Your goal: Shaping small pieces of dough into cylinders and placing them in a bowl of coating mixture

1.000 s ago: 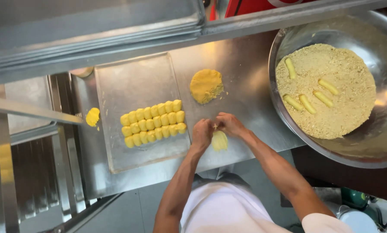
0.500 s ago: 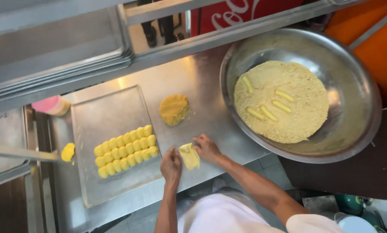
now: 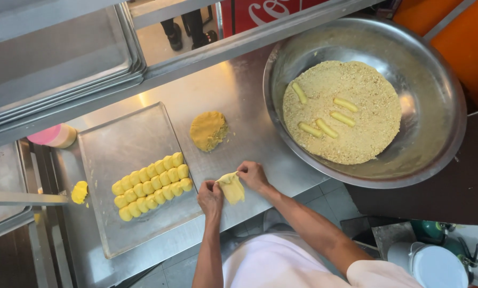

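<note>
Both hands pinch a thin yellow dough piece between them at the counter edge, left hand low-left, right hand up-right (long axis roughly toward the body).

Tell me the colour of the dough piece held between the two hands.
Pale yellow; the dough piece shows best in the head view.

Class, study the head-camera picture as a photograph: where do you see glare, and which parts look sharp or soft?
Head view: glare streaks the steel counter above the flat tray, and a bright patch sits on the inner wall of the big bowl. The left hand, right hand and yellow dough piece look fairly sharp. The crumb bed shows grain. No strong shadows; the light looks soft.
</note>
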